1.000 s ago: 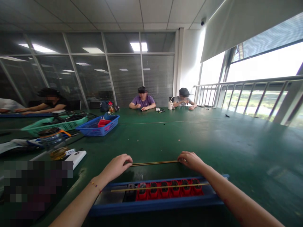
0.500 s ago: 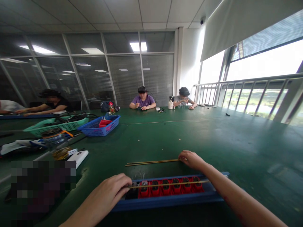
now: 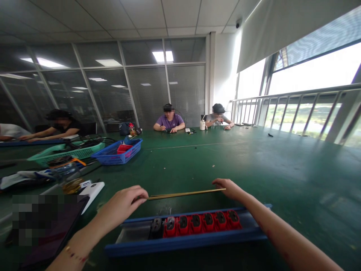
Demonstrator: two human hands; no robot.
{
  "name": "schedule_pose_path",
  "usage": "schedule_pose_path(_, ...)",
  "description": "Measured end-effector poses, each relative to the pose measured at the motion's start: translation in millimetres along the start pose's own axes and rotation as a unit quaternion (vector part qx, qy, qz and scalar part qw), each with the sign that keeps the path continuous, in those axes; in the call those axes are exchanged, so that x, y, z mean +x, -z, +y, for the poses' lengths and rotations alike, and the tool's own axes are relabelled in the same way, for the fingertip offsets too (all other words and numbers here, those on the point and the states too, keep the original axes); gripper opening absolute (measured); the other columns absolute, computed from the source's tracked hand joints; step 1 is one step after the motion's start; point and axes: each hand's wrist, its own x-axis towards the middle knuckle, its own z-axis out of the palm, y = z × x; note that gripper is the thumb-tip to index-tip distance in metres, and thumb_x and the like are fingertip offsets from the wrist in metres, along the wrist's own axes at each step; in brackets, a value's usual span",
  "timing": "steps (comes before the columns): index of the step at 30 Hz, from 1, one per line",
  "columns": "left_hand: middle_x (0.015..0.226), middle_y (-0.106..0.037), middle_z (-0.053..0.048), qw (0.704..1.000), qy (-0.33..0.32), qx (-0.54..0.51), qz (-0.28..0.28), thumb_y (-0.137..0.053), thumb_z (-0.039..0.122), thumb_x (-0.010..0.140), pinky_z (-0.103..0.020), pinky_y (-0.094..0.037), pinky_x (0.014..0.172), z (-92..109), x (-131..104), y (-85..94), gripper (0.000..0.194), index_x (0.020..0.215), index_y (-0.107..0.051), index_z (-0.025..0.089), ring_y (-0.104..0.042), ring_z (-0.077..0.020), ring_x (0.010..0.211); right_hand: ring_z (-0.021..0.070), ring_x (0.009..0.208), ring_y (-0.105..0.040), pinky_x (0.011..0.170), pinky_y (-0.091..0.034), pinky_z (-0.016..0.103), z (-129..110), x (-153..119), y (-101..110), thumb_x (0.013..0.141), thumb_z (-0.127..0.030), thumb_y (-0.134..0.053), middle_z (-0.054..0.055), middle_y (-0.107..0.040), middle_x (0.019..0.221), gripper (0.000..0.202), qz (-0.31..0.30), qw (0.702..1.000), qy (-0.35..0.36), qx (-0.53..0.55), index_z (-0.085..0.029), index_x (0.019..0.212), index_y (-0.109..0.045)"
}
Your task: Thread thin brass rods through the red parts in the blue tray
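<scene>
White label (image 3: pixel 85 184): was unreadable
Thin sticks (image 3: pixel 186 194): stretched between both hands
Left hand (image 3: pixel 130 200): pinched their left end
Right hand (image 3: pixel 229 188): curled fingers, grip unclear

Thin, straight sticks (image 3: pixel 186 194) of wood-like appearance, smooth; surface (image 3: pixel 242 165) finished in smooth green with a soft sheen. Baskets in perforated plastic, one blue (image 3: pixel 114 159), one green (image 3: pixel 84 152); railing (image 3: pixel 299 98) seen as smooth, metallic-looking bars, by which light is reflected.

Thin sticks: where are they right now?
Head view, lower middle: the thin sticks span from the left hand's fingertips to the right hand, just beyond the blue-edged tray.
</scene>
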Motion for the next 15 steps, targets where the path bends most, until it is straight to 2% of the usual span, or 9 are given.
schedule_pose_path(4, 0.077, -0.062, 0.001, 0.999, 0.012, -0.005, -0.053, -0.047, 0.024, 0.077, -0.021, -0.037, 0.062, -10, 21, -28.8, 0.015, 0.076, -0.061, 0.022, -0.056, -0.0141, 0.071, 0.0162, 0.077, -0.061, 0.069, -0.044, 0.025, -1, -1, 2, 0.088, -0.028, -0.030, 0.005, -0.067, 0.083, 0.034, 0.004, 0.999, -0.020, 0.025, -0.018, 0.112, -0.053)
schedule_pose_path(7, 0.077, -0.062, 0.000, 0.997, 0.017, 0.027, -0.073, -0.048, 0.022, 0.076, -0.021, -0.038, 0.064, -16, 33, -48.7, 0.013, 0.076, -0.061, 0.021, -0.057, -0.0149, 0.074, 0.0184, 0.082, -0.060, 0.070, -0.044, 0.027, -9, -7, 5, 0.081, -0.045, -0.045, 0.004, -0.066, 0.089, 0.036, -0.019, 1.000, 0.007, -0.005, -0.022, 0.107, -0.056)
schedule_pose_path(9, 0.079, -0.061, -0.001, 0.995, 0.016, 0.063, -0.075, -0.048, 0.021, 0.076, -0.023, -0.038, 0.066, -19, 41, -57.2, 0.013, 0.076, -0.060, 0.021, -0.056, -0.0155, 0.075, 0.0210, 0.088, -0.057, 0.073, -0.042, 0.030, -16, -11, 7, 0.075, -0.048, -0.053, 0.004, -0.063, 0.095, 0.037, -0.031, 0.997, 0.038, -0.064, -0.025, 0.103, -0.059)
schedule_pose_path(12, 0.085, -0.059, -0.003, 0.993, 0.001, 0.092, -0.072, -0.048, 0.017, 0.074, -0.025, -0.038, 0.071, -23, 50, -63.4, 0.011, 0.073, -0.059, 0.020, -0.056, -0.0167, 0.081, 0.0207, 0.092, -0.056, 0.075, -0.039, 0.030, -23, -13, 9, 0.081, -0.037, -0.048, 0.004, -0.062, 0.098, 0.024, -0.034, 0.986, 0.072, -0.147, -0.027, 0.100, -0.060)
schedule_pose_path(15, 0.085, -0.060, -0.003, 0.992, -0.016, 0.103, -0.077, -0.048, 0.013, 0.072, -0.026, -0.038, 0.071, -26, 57, -66.2, 0.012, 0.073, -0.057, 0.020, -0.056, -0.0176, 0.082, 0.0179, 0.089, -0.057, 0.074, -0.038, 0.027, -28, -12, 9, 0.086, -0.020, -0.040, 0.004, -0.062, 0.094, 0.023, -0.047, 0.973, 0.090, -0.205, -0.024, 0.097, -0.061)
